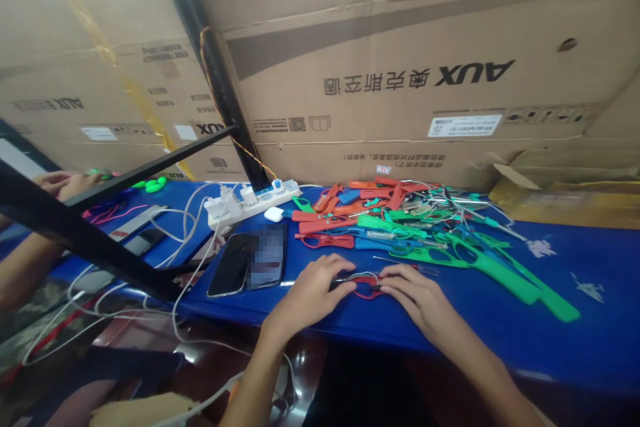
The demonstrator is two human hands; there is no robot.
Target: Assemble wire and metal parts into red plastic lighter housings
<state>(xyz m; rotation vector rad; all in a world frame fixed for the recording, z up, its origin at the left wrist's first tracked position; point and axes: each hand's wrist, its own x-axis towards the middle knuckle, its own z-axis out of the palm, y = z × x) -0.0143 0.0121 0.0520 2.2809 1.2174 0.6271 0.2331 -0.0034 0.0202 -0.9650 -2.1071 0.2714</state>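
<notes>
Near the table's front edge my left hand is closed on the left part of what looks like a red long-nosed lighter. Its silver tip sticks out to the left of my hand. My right hand pinches the red body's right end, and a thin pale wire curves over the loop between my hands. Just behind lies a thin metal rod. Beyond that spreads a heap of similar pieces, among them a red handle, a blue handle and a large green handle.
Two phones lie left of my hands on the blue table. A white power strip with plugs and trailing cables sits behind them. A black metal post slants across the left, with another person's hand beyond. Cardboard walls the back.
</notes>
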